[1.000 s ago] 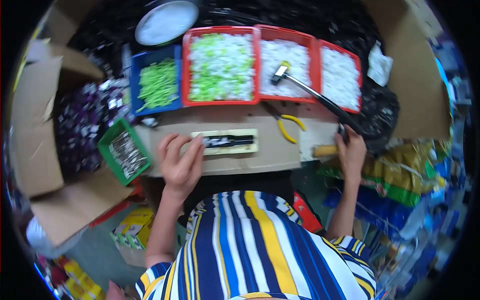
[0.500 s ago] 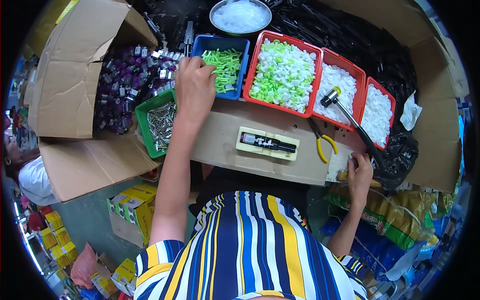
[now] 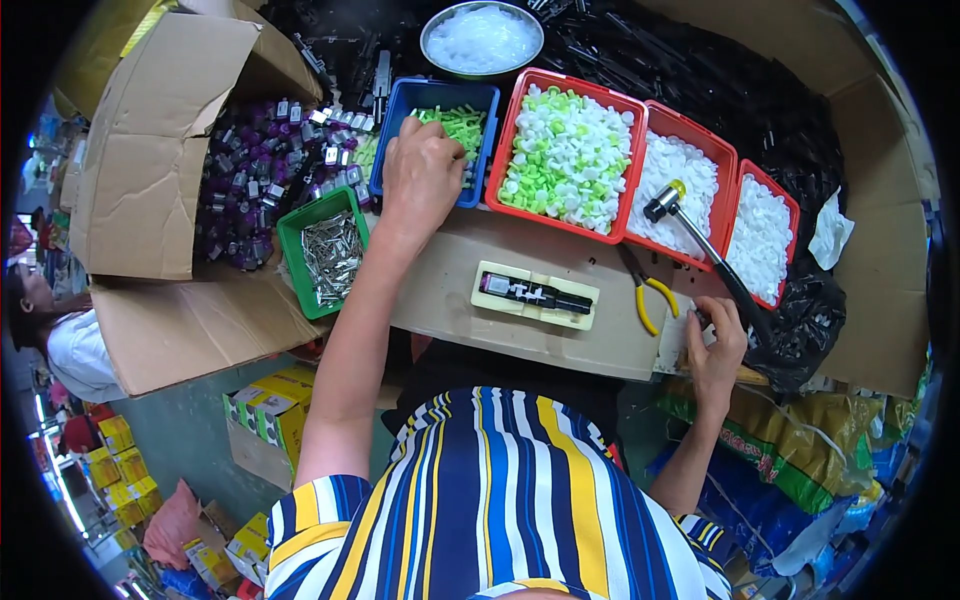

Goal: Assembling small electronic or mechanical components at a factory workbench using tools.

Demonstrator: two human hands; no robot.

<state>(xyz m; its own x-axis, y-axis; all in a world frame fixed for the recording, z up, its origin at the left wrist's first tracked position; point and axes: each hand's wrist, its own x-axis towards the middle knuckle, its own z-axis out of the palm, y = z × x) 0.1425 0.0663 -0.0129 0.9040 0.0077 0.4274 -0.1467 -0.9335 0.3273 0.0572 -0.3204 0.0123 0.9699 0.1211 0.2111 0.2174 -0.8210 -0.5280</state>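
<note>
My left hand (image 3: 425,178) reaches over the near edge of a blue bin (image 3: 381,150) that holds light-green plastic pegs (image 3: 464,128). Its fingers curl down among the pegs, and the fingertips are hidden under the hand. At the table's right edge, my right hand (image 3: 716,345) is closed with bent fingers; what it holds, if anything, is too small to make out. Between the hands, a cream block (image 3: 487,304) cradles a black part with a clear-purple end (image 3: 535,293). Pliers with yellow handles (image 3: 648,300) lie left of my right hand.
A green bin (image 3: 291,240) of metal pins stands beside my left forearm. Red bins (image 3: 640,150) of white and green caps line the back, with a hammer (image 3: 705,235) across them. Purple-and-metal parts (image 3: 240,190) fill a carton (image 3: 150,190). A metal bowl (image 3: 425,42) sits behind.
My left hand has moved right and slightly down, from the blue bin's left edge to over the pegs. My right hand stays at the table edge, its fingers shifted slightly.
</note>
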